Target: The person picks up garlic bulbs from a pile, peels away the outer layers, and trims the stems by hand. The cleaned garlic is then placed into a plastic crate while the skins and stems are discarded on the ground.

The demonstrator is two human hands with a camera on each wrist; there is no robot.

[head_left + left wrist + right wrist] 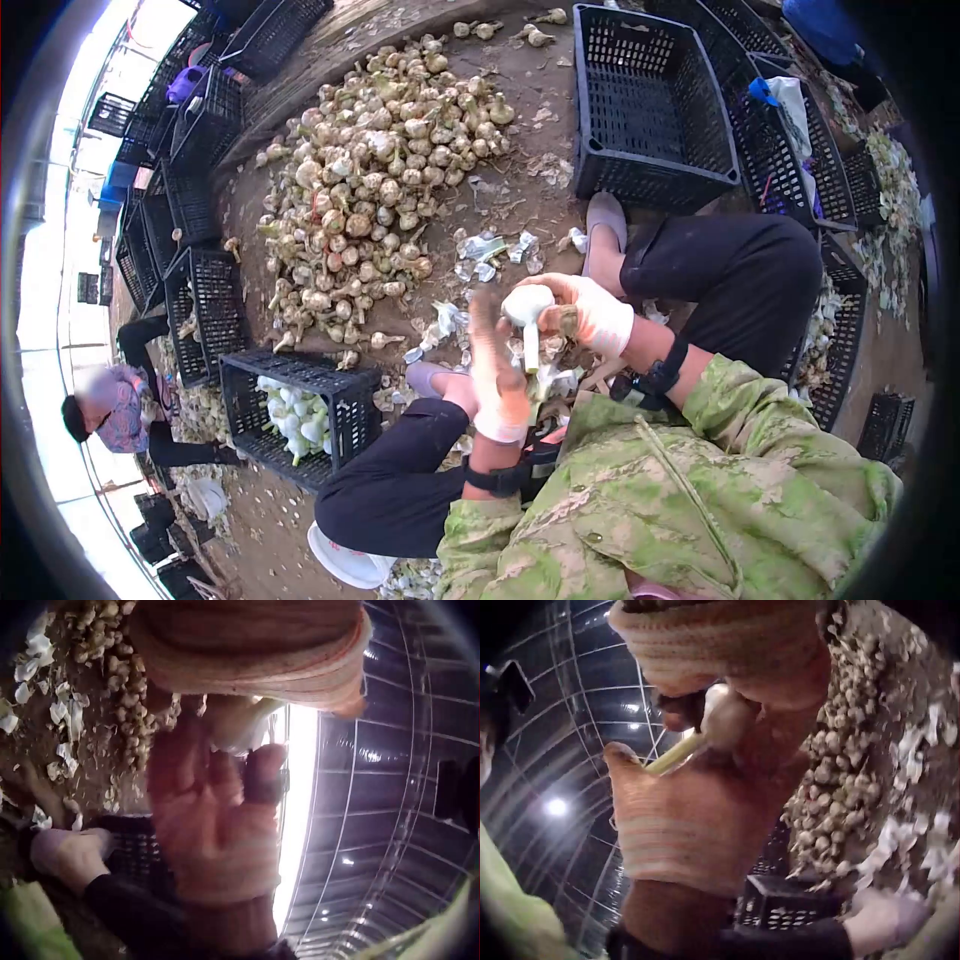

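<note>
My right hand [585, 310], in a pale orange-and-white work glove, grips a white garlic bulb [528, 303] with its pale green stem [531, 347] pointing down toward my lap. Close beside the bulb is my gloved left hand [497, 375], its fingers straight and blurred. A dark band [262, 780] shows around the left thumb in the left wrist view. From the right wrist, the bulb [731, 720] appears between both gloves, its stem passing by the right thumb. Part of the bulb is hidden by fingers.
A large heap of untrimmed garlic [390, 150] covers the ground ahead. At left, a black crate [350, 405] holds white, cleaned bulbs; another black crate [655, 165] stands ahead right. Papery skins [480, 250] litter the ground by my feet. Another person [115, 410] sits at far left.
</note>
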